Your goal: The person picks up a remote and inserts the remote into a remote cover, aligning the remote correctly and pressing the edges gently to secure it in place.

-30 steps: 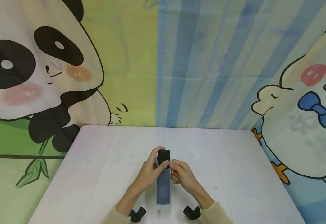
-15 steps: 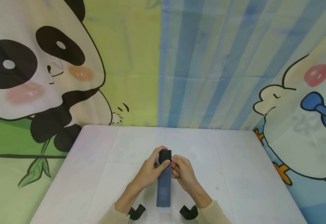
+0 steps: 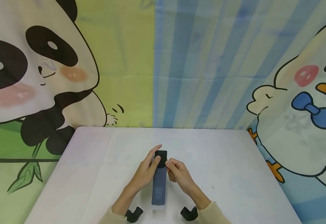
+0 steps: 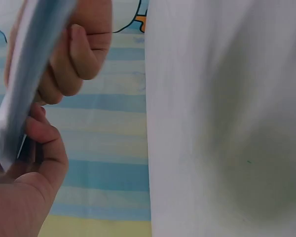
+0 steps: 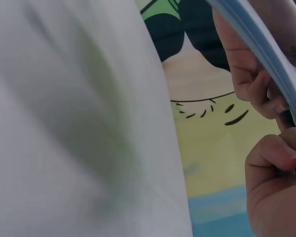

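Blue-grey strip [image 3: 158,186], one, long and slim, with a black end [image 3: 163,155]; held up over the table, black end away from the person. Left hand [image 3: 144,172]: grasping the strip at the black end, thumb on the face. Right hand [image 3: 180,176]: fingers curled, thumb and forefinger pinching at the strip's right edge. Black elbow-shaped pieces, two: one [image 3: 134,214] by the left sleeve [image 3: 112,217], one [image 3: 189,214] by the right sleeve [image 3: 214,214]. White-topped table [image 3: 221,161]. Backdrop [image 3: 129,62], printed: panda [image 3: 76,56], duck [image 3: 291,143].
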### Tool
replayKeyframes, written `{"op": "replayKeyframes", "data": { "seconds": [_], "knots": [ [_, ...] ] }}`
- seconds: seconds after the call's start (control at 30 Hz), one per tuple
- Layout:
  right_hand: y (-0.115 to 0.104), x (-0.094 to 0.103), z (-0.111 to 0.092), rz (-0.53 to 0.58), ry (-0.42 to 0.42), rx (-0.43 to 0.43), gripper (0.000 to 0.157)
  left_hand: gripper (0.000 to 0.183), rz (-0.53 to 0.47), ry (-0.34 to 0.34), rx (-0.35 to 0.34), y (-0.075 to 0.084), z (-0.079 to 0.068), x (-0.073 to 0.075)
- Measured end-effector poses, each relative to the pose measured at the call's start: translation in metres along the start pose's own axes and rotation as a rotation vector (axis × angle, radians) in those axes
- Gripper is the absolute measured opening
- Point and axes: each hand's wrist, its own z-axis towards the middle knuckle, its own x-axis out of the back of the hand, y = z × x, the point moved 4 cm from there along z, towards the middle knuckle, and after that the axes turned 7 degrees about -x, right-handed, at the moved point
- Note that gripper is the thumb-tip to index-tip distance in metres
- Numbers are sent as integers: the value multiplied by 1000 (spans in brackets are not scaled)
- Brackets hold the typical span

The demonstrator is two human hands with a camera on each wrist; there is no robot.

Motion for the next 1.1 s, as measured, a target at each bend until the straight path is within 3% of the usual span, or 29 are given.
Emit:
{"op": "replayKeyframes", "data": {
  "seconds": [0.17, 0.43, 0.6, 0.8, 1.0, 1.1],
  "knots": [
    [3, 1, -1, -44, 63, 25, 39, 46, -95, -19, 41, -3, -5, 1],
    [-3, 7, 1, -154, 250, 119, 20, 60, -183, -14, 105, -2, -13, 4],
    [-11, 3, 4, -178, 171, 161, 41, 59, -241, -11, 137, -7, -15, 3],
    [-15, 5, 6, -186, 134, 207, 36, 35, -250, 22, 184, -15, -17, 0],
    [-15, 4, 6, -158, 113, 226, 30, 44, -113, -68, 114, -14, -16, 1],
    [-15, 2, 6, -155, 94, 242, 30, 42, -147, -111, 84, -14, -17, 1]
  ]
}}
